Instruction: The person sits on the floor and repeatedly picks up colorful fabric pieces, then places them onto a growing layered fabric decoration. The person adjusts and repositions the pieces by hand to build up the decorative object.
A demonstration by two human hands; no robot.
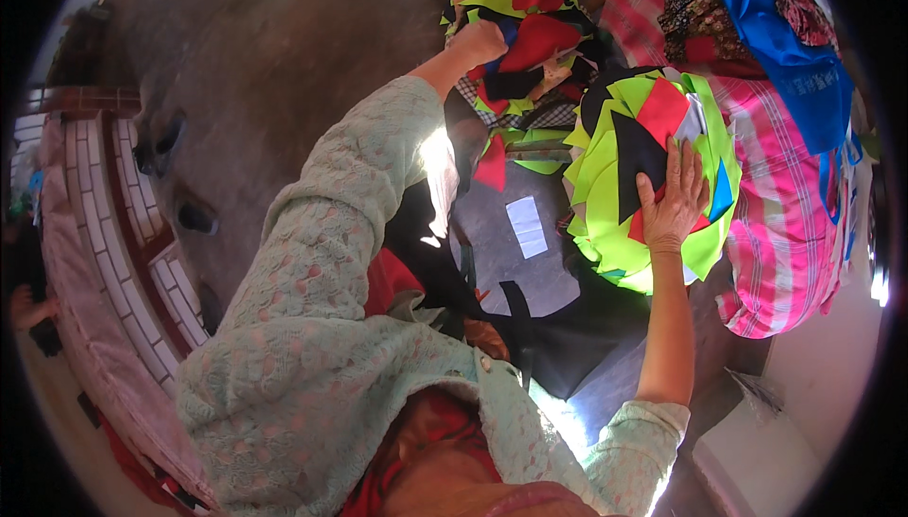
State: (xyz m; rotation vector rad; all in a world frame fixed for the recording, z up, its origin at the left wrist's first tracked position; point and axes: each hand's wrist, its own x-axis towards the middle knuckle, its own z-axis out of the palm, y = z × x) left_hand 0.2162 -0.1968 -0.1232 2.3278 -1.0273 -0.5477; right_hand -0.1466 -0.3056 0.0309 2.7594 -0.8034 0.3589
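Note:
My left hand point(479, 43) reaches into a heap of fabric scraps point(543, 41) in lime, red, black and print. Its fingers are curled in beside a blue scrap point(508, 33); whether they pinch any cloth is hidden. With fingers somewhat spread, my right hand point(676, 198) rests flat on a large round bundle of layered fabric pieces point(603, 183). The bundle is mostly lime green, with black, red and blue pieces on top. A loose red scrap point(491, 166) hangs below the heap, between the two hands.
A pink plaid cloth bundle point(773, 233) stands at the right, with a blue fabric bag point(801, 70) bearing writing over it. White paper point(526, 227) lies before me. Dark shoes point(195, 215) sit on the floor near a tiled ledge point(106, 233). Another person's hand point(32, 308) shows far left.

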